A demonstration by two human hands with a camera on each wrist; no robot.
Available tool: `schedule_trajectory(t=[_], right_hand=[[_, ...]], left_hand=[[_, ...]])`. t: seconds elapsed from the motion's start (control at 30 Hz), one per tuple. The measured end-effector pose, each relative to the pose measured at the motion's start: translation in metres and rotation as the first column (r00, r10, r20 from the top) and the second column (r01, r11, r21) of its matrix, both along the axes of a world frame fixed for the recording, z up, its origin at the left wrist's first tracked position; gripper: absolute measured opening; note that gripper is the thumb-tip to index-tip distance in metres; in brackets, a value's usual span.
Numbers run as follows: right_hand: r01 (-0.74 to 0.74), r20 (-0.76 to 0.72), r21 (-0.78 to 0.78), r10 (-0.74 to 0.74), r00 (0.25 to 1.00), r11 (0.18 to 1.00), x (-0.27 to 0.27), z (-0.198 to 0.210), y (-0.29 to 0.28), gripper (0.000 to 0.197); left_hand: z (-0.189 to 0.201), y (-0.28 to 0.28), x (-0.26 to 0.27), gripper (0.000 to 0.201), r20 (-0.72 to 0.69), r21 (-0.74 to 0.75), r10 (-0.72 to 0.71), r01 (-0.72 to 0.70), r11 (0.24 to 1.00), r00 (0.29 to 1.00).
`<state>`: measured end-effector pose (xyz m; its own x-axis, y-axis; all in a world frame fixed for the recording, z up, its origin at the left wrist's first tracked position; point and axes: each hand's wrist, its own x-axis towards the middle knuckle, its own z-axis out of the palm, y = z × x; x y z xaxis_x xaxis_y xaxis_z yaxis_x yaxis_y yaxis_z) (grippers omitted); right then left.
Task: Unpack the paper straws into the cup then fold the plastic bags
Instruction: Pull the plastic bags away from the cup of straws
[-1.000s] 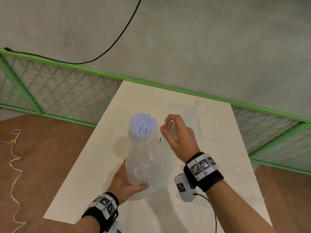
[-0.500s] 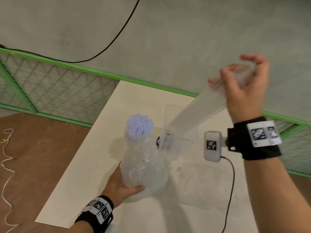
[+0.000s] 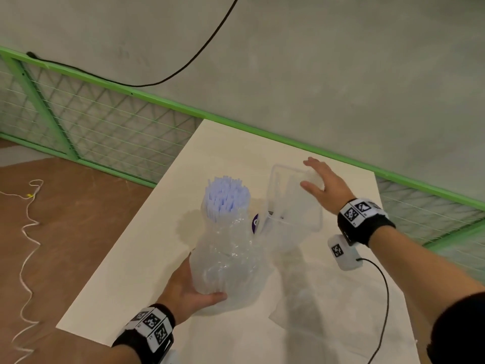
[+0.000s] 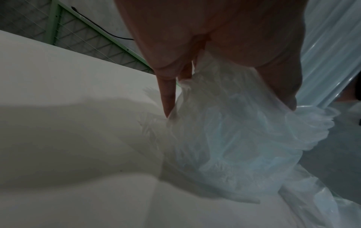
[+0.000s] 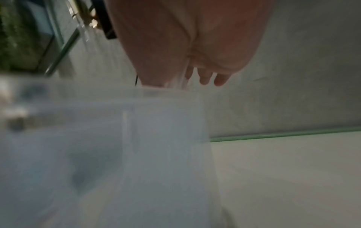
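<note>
A bundle of pale blue paper straws [image 3: 225, 195] stands upright out of a crumpled clear plastic bag [image 3: 228, 258] [image 4: 234, 138]. My left hand [image 3: 194, 290] grips the bag's lower part, thumb curled round the front; its fingers [image 4: 168, 98] lie along the far side. Right of the bundle stands a clear rectangular container [image 3: 296, 206] [image 5: 136, 138] with clear-wrapped straws inside. My right hand [image 3: 322, 182] [image 5: 205, 77] hovers over its far rim with spread, straight fingers, the palm on the pack's top end. A flat clear bag [image 3: 301, 298] lies on the table in front of the container.
The white table [image 3: 131, 285] ends close on the left and near side, with brown floor and a white cord [image 3: 26, 232] beyond. A green mesh fence [image 3: 105, 127] and a grey wall run behind. A black cable [image 3: 383, 298] trails from my right wrist.
My right hand has come down from head height, where it held a long clear straw pack, to the container's top, its fingers now straight. The left hand keeps its grip.
</note>
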<state>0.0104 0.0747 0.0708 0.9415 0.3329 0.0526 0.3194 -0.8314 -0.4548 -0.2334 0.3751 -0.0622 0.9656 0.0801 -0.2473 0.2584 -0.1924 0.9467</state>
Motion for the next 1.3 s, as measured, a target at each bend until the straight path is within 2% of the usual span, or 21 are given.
schedule_trajectory(t=[0.1,0.2,0.3,0.37,0.43,0.53,0.6,0.67,0.7,0.77,0.8,0.83,0.9,0.93,1.0,1.1,1.17,1.23,1.3], right_hand=[[-0.073,0.021,-0.193,0.078,0.997,0.979,0.007,-0.008,0.007,0.073],[-0.085,0.044,-0.213,0.097,0.994,0.973,0.011,0.006,0.020,0.097],[-0.201,-0.056,-0.306,0.193,0.980,0.931,0.015,0.015,0.030,0.113],[-0.223,-0.079,-0.392,0.209,0.975,0.893,0.019,0.011,0.037,0.107],[-0.187,-0.067,-0.382,0.174,0.982,0.905,0.022,0.003,0.041,0.084],[-0.133,-0.013,-0.206,0.134,0.991,0.969,0.026,-0.007,0.044,0.050],[-0.120,0.022,-0.060,0.121,0.992,0.991,0.031,-0.008,0.041,0.045],[-0.103,-0.026,0.051,0.104,0.994,0.993,0.038,-0.002,0.036,0.056],[-0.112,-0.103,0.044,0.116,0.988,0.993,0.041,0.003,0.033,0.061],[-0.179,-0.321,-0.053,0.153,0.935,0.982,0.042,0.015,0.029,0.065],[-0.226,-0.381,-0.124,0.164,0.910,0.966,0.041,0.020,0.027,0.065],[-0.274,-0.386,-0.207,0.179,0.905,0.939,0.037,0.024,0.026,0.069],[-0.336,-0.337,-0.348,0.218,0.916,0.875,0.029,0.030,0.026,0.097],[-0.360,-0.324,-0.389,0.240,0.915,0.848,0.026,0.029,0.026,0.110],[-0.420,-0.311,-0.419,0.307,0.899,0.805,0.022,0.020,0.023,0.119],[-0.435,-0.216,-0.402,0.378,0.900,0.806,0.028,0.006,0.018,0.107],[-0.381,-0.159,-0.419,0.347,0.924,0.824,0.033,0.008,0.020,0.093],[-0.318,-0.090,-0.477,0.315,0.945,0.819,0.033,0.014,0.026,0.070],[-0.285,-0.052,-0.453,0.294,0.954,0.845,0.031,0.018,0.029,0.057]], left_hand=[[0.001,-0.001,-0.001,0.097,-0.007,0.000,0.013,-0.013,1.000,1.000],[0.004,-0.002,-0.001,0.095,0.000,-0.003,0.012,-0.012,1.000,1.000],[0.006,-0.003,-0.001,0.091,0.005,-0.005,0.015,-0.015,1.000,1.000],[0.006,-0.004,-0.001,0.088,0.012,-0.003,0.026,-0.026,1.000,1.000],[0.006,-0.004,-0.001,0.088,0.003,-0.007,0.032,-0.032,0.999,0.999],[0.006,-0.006,-0.002,0.091,-0.009,-0.030,0.049,-0.049,0.998,0.999],[0.007,-0.006,-0.001,0.089,-0.015,-0.047,0.049,-0.049,0.998,0.999],[0.008,-0.007,-0.001,0.088,-0.014,-0.058,0.053,-0.054,0.997,0.998],[0.008,-0.007,-0.001,0.088,-0.017,-0.059,0.057,-0.058,0.997,0.998],[0.007,-0.006,-0.001,0.089,-0.021,-0.059,0.057,-0.058,0.997,0.998],[0.007,-0.006,-0.001,0.089,-0.023,-0.057,0.056,-0.057,0.997,0.998],[0.007,-0.006,-0.001,0.089,-0.025,-0.059,0.057,-0.058,0.997,0.998],[0.007,-0.007,0.000,0.089,-0.028,-0.071,0.064,-0.065,0.995,0.998],[0.007,-0.007,0.000,0.089,-0.025,-0.071,0.065,-0.067,0.995,0.998],[0.007,-0.007,0.000,0.088,-0.021,-0.068,0.062,-0.063,0.996,0.998],[0.007,-0.007,0.000,0.089,-0.023,-0.067,0.061,-0.062,0.996,0.998],[0.008,-0.007,0.000,0.088,-0.024,-0.066,0.063,-0.065,0.996,0.998],[0.008,-0.007,0.000,0.089,-0.025,-0.063,0.066,-0.067,0.996,0.998],[0.007,-0.007,0.001,0.091,-0.024,-0.076,0.066,-0.068,0.995,0.998]])
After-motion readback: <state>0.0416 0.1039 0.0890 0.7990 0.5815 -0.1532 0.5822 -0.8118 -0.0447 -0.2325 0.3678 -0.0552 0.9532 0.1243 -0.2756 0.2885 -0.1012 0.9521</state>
